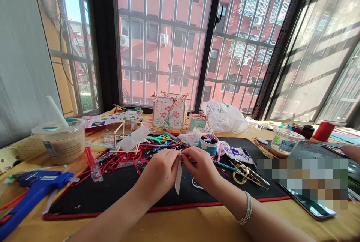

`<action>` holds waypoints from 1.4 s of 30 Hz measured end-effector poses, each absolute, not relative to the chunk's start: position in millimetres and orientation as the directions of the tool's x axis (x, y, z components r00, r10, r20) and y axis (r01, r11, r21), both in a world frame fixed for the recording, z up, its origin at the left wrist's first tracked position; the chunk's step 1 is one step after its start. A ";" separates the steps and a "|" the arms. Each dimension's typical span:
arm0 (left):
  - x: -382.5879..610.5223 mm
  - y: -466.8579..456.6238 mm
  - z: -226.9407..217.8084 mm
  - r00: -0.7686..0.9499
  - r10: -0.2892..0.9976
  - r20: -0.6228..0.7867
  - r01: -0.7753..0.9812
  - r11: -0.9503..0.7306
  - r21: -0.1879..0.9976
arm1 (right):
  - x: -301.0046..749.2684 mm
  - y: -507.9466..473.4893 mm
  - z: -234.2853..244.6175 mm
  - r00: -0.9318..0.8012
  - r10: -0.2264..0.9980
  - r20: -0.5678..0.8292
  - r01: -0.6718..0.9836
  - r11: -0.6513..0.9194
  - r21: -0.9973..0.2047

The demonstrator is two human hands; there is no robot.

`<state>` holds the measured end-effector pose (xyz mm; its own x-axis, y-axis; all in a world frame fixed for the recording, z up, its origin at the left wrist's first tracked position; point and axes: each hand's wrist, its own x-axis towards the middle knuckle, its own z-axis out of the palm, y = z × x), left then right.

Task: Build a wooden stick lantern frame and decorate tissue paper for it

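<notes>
Side by side above the black mat (112, 197), my left hand (162, 169) and my right hand (200, 164) meet with their fingertips nearly touching. Both are closed in a pinch on a white strip (178, 179) of paper or thin cloth, whose pointed end hangs down between them. The top of the strip is hidden by my fingers. Just behind my hands stands a blue and white tub (208, 148) with pens in it. Green-handled scissors (158, 138) and a tangle of red cord (119, 161) lie beyond my left hand.
A blue glue gun (42, 182) and a drink cup (60, 144) are at left. Gold scissors (247, 174), another cup (285, 142) and a phone (309, 202) lie at right. Behind stand a stick frame (126, 137) and a painted lantern (168, 112). Another person's hand (351, 152) enters from the right.
</notes>
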<state>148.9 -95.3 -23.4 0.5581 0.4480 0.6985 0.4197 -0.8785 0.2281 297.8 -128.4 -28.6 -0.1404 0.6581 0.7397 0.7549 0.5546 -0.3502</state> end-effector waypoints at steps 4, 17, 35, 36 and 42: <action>151.8 -97.4 -24.1 0.551 0.464 0.694 0.467 -0.860 0.205 | 292.7 -129.3 -31.0 -0.068 0.709 0.702 0.727 0.517 -0.452; 152.7 -89.8 -33.1 0.654 0.473 0.590 0.484 -0.861 0.153 | 289.0 -120.4 -31.2 -0.037 0.946 0.323 0.222 0.323 -0.920; 151.9 -91.7 -28.7 0.575 0.527 0.626 0.649 -0.759 0.043 | 288.6 -123.4 -32.2 0.086 0.901 0.425 0.387 0.363 -0.848; 152.4 -90.3 -30.5 0.586 0.516 0.625 0.656 -0.755 0.008 | 288.1 -123.7 -32.2 0.090 0.899 0.430 0.386 0.366 -0.847; 155.1 -82.6 -39.4 0.561 0.251 0.789 0.603 -0.777 -0.182 | 286.1 -124.1 -31.3 0.120 0.886 0.447 0.422 0.362 -0.831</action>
